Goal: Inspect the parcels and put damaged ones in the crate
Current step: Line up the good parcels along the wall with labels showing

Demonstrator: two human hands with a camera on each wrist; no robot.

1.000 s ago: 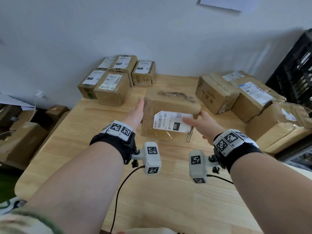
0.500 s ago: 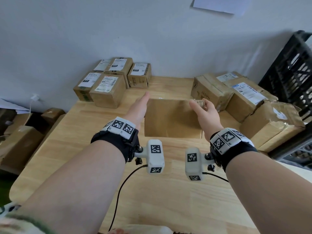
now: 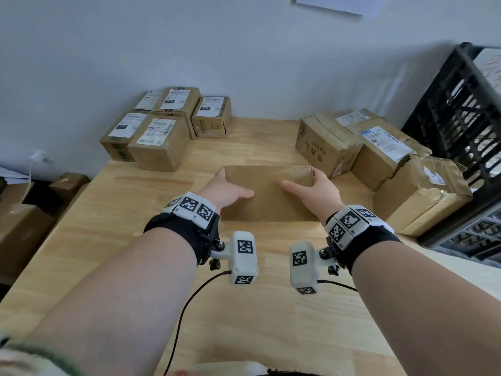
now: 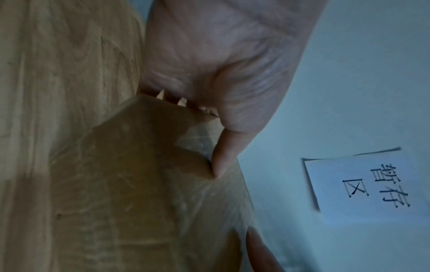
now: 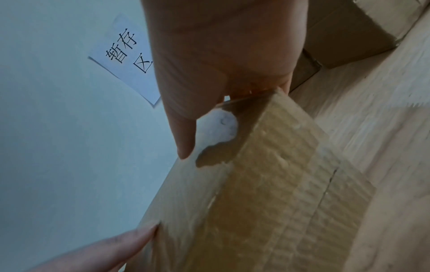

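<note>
I hold a brown cardboard parcel (image 3: pixel 268 202) between both hands over the middle of the wooden table (image 3: pixel 130 240). A plain face is turned toward me and its label is hidden. My left hand (image 3: pixel 233 187) grips the left end, thumb on the near face and fingers curled over the far edge. My right hand (image 3: pixel 307 185) grips the right end the same way. The left wrist view shows the parcel (image 4: pixel 144 193) under my left hand (image 4: pixel 216 73). The right wrist view shows its taped side (image 5: pixel 267 184) and my right hand (image 5: pixel 221 55). The black crate (image 3: pixel 466 126) stands at the far right.
Several small labelled boxes (image 3: pixel 162 128) are stacked at the back left against the wall. Crumpled larger parcels (image 3: pixel 379 147) lie at the right, next to the crate. More boxes (image 3: pixel 21 218) sit on the floor at the left. A paper sign (image 3: pixel 333 4) hangs on the wall.
Both hands have turned the parcel: the labelled face that pointed at me a second ago is out of sight, and a plain face shows. My thumbs have moved onto that face.
</note>
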